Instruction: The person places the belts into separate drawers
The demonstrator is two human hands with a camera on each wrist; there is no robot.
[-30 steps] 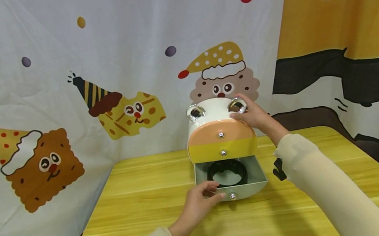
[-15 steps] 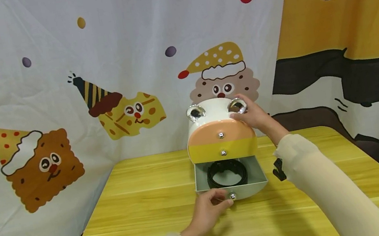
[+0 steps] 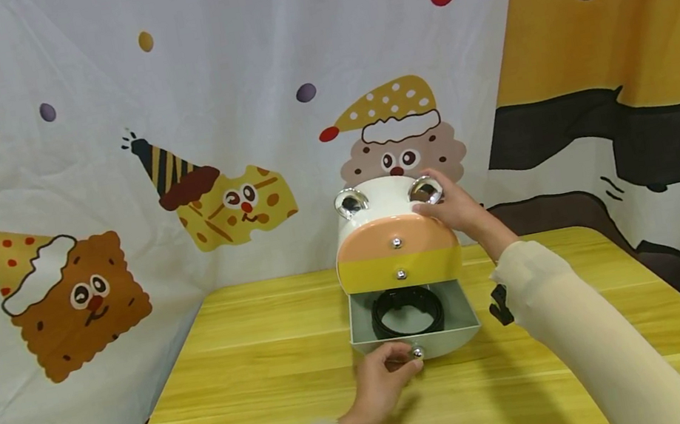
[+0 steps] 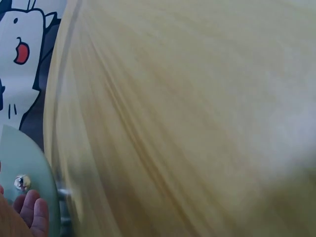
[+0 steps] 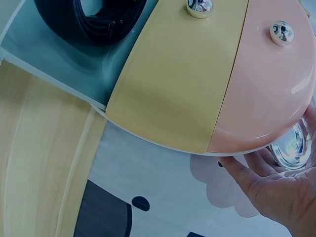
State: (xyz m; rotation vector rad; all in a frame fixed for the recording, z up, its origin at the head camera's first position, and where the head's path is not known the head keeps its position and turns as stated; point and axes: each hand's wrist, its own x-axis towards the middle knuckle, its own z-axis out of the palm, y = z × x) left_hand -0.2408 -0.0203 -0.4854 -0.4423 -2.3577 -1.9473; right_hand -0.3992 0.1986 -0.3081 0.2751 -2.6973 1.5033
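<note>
A small chest of drawers (image 3: 384,276) with a white top and two shiny, eye-like domes stands on the table. Its peach and yellow drawers are closed, while the pale green bottom drawer (image 3: 465,337) is pulled out. Inside that drawer lies a coiled black belt (image 3: 435,308). My left hand (image 3: 378,382) has thumb and index finger about the silver drawer knob (image 3: 418,353), pinching it; the exact contact is hard to see. With my right hand (image 3: 456,204) I grip the chest's top at the right-hand dome (image 5: 291,148), thumb on the near side.
The yellow wood-grain table (image 3: 257,361) extends around the chest on both sides. Behind it hangs a white cloth (image 3: 232,50) printed with cartoon snacks. A small black object (image 3: 500,305) shows by my right cuff.
My left hand has moved right along the drawer front, from its left part to the knob. My right hand stays on the top, and the drawer looks unmoved.
</note>
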